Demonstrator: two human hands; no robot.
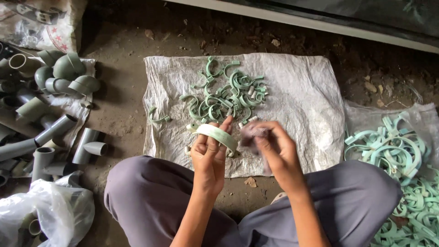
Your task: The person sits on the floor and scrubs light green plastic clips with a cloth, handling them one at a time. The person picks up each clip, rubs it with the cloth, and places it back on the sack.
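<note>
My left hand (209,153) grips a pale green curved plastic clamp (218,134), holding it up above my knees. My right hand (273,148) is closed on a small crumpled greyish rag (253,133), right beside the clamp's end. Just beyond both hands lies a heap of similar green clamps (227,93) with small white pieces among them, on a white woven sack (297,96) spread on the dirt floor. One lone clamp (157,116) lies near the sack's left edge.
A big pile of green clamps (402,174) fills the right side on a plastic sheet. Grey pipe fittings and elbows (50,105) crowd the left. A clear plastic bag (45,212) sits at lower left. My crossed legs in grey trousers (151,196) fill the foreground.
</note>
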